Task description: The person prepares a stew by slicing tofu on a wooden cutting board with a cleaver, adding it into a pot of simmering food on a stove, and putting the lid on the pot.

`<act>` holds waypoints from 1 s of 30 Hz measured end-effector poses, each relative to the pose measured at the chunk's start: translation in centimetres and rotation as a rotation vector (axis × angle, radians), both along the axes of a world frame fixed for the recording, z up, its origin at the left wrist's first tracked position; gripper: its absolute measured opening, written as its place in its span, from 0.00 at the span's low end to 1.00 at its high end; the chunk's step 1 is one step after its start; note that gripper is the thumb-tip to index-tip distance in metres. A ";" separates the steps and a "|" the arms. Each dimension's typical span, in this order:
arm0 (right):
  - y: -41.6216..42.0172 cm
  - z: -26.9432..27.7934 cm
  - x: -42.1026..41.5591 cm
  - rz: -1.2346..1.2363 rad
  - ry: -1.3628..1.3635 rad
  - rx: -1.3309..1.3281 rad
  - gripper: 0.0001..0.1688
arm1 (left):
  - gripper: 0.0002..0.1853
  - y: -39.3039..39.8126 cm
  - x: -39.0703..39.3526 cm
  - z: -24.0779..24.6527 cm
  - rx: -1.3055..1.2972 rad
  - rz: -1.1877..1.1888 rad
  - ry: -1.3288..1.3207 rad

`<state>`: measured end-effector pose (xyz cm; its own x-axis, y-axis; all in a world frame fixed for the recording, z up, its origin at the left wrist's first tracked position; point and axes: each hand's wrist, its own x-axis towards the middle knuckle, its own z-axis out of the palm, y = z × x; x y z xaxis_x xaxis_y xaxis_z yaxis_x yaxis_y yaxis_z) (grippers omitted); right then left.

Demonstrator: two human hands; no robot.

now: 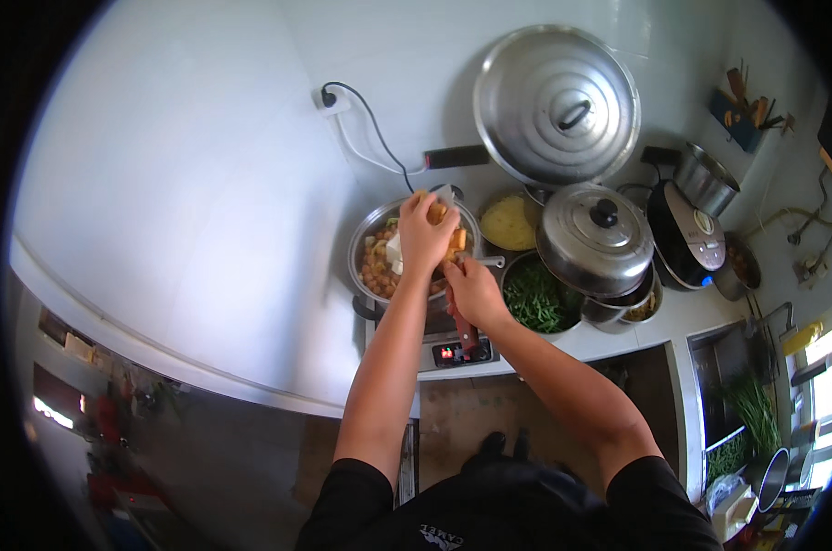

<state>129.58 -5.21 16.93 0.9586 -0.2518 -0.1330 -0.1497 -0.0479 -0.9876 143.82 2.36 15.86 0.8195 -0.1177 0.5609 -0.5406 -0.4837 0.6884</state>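
Note:
A wide metal pot sits on an induction cooker with a lit red display. Inside it are small round brown pieces and white blocks that look like tofu. Over the pot, my left hand grips golden-brown food, perhaps fried tofu. My right hand is closed around the brown handle of a knife. A pale, blade-like corner shows beyond my left fingers; most of the blade is hidden by my hands and the food.
Right of the pot stand a bowl of yellow food, a pot of chopped greens and a lidded pan stacked on other vessels. A large lid leans on the wall. Farther right is a rice cooker. A black cord hangs behind the pot.

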 end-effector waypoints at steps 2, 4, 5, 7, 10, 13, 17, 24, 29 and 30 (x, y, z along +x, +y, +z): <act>1.0 -1.3 3.3 0.030 0.092 -0.109 0.29 | 0.33 1.9 4.0 -3.6 -0.058 0.021 0.113; 0.7 -3.8 6.9 -0.026 0.035 -0.313 0.29 | 0.35 2.7 7.4 -5.5 -0.095 0.020 0.218; 1.1 -4.2 7.9 -0.043 0.008 -0.407 0.30 | 0.35 4.2 9.3 -6.3 -0.009 0.025 0.206; 1.8 -2.8 8.0 -0.049 0.030 -0.499 0.33 | 0.31 7.5 11.0 -7.7 0.211 0.079 0.108; 0.8 0.1 6.8 -0.072 0.026 -0.634 0.33 | 0.25 9.0 11.4 -5.5 0.245 0.019 0.208; -1.2 1.5 6.0 -0.102 -0.017 -0.560 0.32 | 0.20 8.0 10.4 -2.4 0.122 0.156 0.069; -6.8 2.1 -1.2 -0.286 -0.175 -0.212 0.22 | 0.19 1.8 3.5 4.5 0.045 0.095 -0.122; -13.4 -4.8 -26.7 -0.932 -0.440 0.178 0.17 | 0.15 -8.9 -16.0 5.6 -0.280 -0.492 -0.311; -19.4 -11.1 -53.9 -1.639 -0.342 -0.074 0.17 | 0.10 -23.0 -39.1 2.3 -0.223 -1.157 0.137; -19.8 -12.5 -59.4 -1.801 -0.256 -0.082 0.21 | 0.11 -25.2 -42.7 0.9 -0.145 -1.297 0.187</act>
<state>70.17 -25.03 4.41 -0.4673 -0.8838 0.0218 0.0701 -0.0617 -0.9956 101.15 -22.81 16.74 0.2241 -0.8206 0.5258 -0.4446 0.3940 0.8044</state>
